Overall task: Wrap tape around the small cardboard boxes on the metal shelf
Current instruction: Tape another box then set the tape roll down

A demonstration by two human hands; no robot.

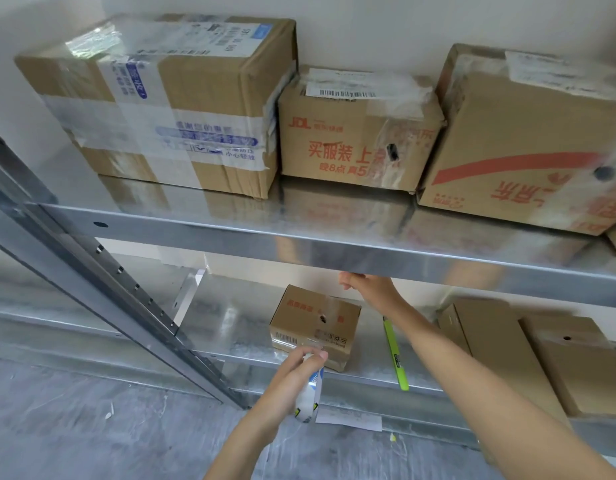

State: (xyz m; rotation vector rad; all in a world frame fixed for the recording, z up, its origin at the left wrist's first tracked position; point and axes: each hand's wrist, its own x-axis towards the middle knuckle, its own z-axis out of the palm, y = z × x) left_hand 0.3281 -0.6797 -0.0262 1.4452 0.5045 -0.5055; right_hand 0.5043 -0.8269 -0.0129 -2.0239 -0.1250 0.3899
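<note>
One small box (315,327) upright; L hand (296,372) grips tape roll (308,400).

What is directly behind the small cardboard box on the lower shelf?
Behind the small box only bare metal shelf and pale wall show. The right hand reaches past it; the upper shelf's edge hides its fingertips.

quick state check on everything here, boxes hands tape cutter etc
small box: closed, upright on the lower shelf, clear tape across its top
tape roll: held in front of the small box
left hand: grips the tape roll
right hand: raised behind the small box, fingers partly hidden by the upper shelf
green cutter: lying flat, untouched
flattened cartons: lying flat
three upper boxes: closed, taped
</note>
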